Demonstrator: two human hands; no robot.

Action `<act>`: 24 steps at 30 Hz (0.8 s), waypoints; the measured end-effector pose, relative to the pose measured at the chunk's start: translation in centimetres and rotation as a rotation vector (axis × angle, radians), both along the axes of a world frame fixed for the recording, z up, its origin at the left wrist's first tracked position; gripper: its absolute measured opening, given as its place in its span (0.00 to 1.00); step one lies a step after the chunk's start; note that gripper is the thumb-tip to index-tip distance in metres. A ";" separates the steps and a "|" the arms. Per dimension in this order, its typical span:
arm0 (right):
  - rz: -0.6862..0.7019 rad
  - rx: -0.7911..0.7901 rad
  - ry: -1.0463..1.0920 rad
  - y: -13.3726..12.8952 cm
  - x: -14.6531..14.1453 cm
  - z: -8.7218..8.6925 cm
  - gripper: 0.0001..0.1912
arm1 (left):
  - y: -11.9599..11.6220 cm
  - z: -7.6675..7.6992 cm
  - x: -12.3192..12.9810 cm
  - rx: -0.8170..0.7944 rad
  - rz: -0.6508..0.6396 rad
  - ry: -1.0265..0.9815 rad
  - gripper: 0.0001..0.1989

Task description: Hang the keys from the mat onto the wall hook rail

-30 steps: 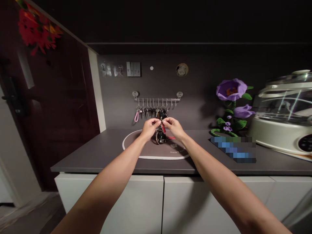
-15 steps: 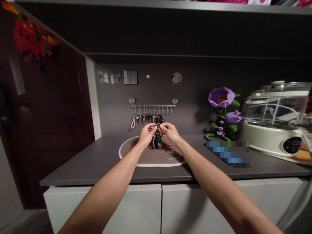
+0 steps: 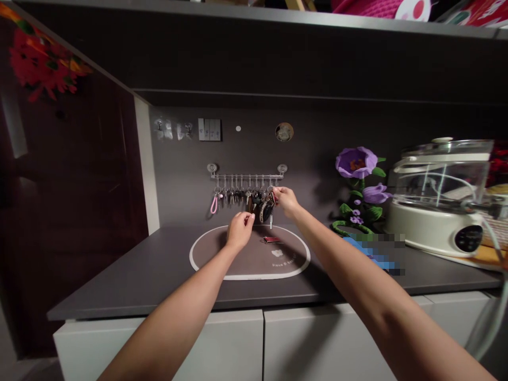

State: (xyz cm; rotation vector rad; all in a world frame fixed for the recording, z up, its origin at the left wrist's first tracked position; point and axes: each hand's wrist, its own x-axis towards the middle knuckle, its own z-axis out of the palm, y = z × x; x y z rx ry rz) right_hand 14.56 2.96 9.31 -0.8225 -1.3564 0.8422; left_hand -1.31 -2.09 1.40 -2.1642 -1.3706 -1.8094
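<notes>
Metal hook rail (image 3: 246,176) carries your bunched keys (image 3: 262,209) against the far wall. Your right hand (image 3: 286,201) is clamped in a pinch on a red-edged key fob (image 3: 273,198) at the bunch's right side. Your left hand (image 3: 240,231) sits just below the keys, fingers drawn together; whether it holds anything, you cannot tell. A red tag (image 3: 271,239) lies beneath on the oval mat (image 3: 250,277) on the grey tabletop (image 3: 119,275).

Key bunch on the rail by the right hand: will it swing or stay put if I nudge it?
Probably swings: the keys hang loosely from small hooks on a slim rail, so a nudge from the right hand likely sets them swaying. Being mostly metal, they likely feel heavy for their size. Packed closely, they may tangle.
</notes>
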 end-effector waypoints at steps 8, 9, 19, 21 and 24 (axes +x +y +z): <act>-0.141 -0.122 0.088 2.2 0.6 1.6 0.11 | 0.0 -0.2 0.2 0.023 0.049 0.072 0.12; -0.157 -0.127 0.100 2.5 0.5 1.7 0.11 | 0.0 -0.2 0.2 0.022 0.052 0.075 0.12; -0.263 -0.156 0.185 5.0 -0.8 1.7 0.09 | 0.3 -0.5 0.3 0.004 0.070 0.121 0.12; -0.285 -0.157 0.189 5.3 -0.8 1.5 0.07 | 0.3 -0.5 0.3 0.006 0.072 0.127 0.12; -0.292 -0.168 0.200 5.3 -0.7 1.2 0.07 | 0.4 -0.5 0.2 0.006 0.076 0.133 0.12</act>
